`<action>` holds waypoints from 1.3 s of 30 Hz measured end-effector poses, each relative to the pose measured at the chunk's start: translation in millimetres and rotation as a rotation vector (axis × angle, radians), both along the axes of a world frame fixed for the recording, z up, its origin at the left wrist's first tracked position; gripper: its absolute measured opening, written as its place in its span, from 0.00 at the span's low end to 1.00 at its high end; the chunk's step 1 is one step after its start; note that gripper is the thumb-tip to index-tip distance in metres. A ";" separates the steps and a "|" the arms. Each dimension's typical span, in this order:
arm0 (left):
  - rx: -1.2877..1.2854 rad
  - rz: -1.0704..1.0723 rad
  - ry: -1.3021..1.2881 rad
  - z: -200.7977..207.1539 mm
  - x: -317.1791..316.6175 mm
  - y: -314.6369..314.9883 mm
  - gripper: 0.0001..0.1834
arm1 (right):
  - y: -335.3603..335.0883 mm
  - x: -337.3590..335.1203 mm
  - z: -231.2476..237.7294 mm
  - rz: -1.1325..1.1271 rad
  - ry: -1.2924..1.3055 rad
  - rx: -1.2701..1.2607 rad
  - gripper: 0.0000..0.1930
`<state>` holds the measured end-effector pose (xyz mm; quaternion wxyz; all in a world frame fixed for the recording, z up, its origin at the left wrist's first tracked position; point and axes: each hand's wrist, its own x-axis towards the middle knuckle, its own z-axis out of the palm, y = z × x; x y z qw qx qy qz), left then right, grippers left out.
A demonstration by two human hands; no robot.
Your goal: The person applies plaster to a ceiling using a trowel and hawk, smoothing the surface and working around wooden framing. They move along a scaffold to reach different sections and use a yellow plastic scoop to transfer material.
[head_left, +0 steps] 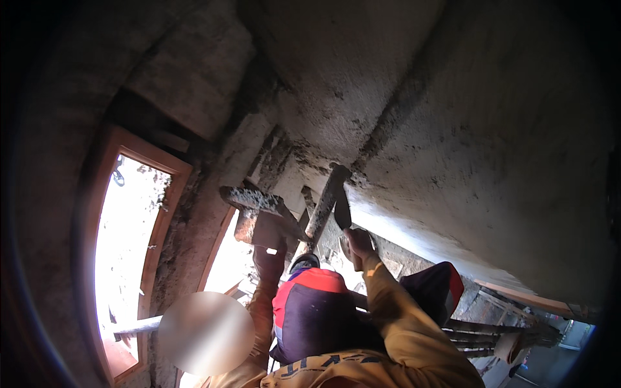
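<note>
My left hand [269, 260] is closed under a mortar-crusted plastering hawk [260, 202], a flat board seen nearly edge-on, with grey-white mortar along it. In my right hand [359, 246], fingers wrapped round the handle, is a trowel [343, 210]; its dark, narrow blade points up toward the wall corner. Between the two hands a round wooden pole [326, 202] rises at a slant, close beside the trowel blade. The trowel's handle is mostly hidden by my fingers.
Rough plaster surfaces [485, 129] spread above and right. A wooden window frame [165, 239] with bright daylight stands left. My bent knee [320, 310] is below the pole, and a shoe [304, 261] shows near its foot. Several poles [491, 330] lie at lower right.
</note>
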<state>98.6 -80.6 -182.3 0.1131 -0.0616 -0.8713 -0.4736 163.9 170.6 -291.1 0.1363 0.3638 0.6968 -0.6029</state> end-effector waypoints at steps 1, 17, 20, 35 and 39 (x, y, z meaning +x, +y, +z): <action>-0.001 -0.018 0.021 -0.9 0.7 -1.3 0.11 | 6.1 -2.3 7.9 0.117 -0.082 -0.034 0.22; 0.083 0.011 -0.096 -16.0 9.5 -12.1 0.19 | -6.7 -67.0 139.8 0.246 0.685 0.758 0.13; 0.100 0.022 -0.076 -11.4 11.3 -10.1 0.15 | -13.7 -96.6 182.3 0.241 0.856 0.607 0.10; 0.107 0.068 -0.068 -2.4 19.8 -15.2 0.17 | -41.9 -99.9 235.5 0.282 0.457 -0.418 0.20; 0.089 0.067 -0.070 -7.3 18.5 -14.3 0.16 | -44.1 -117.2 237.1 0.213 0.410 -0.329 0.21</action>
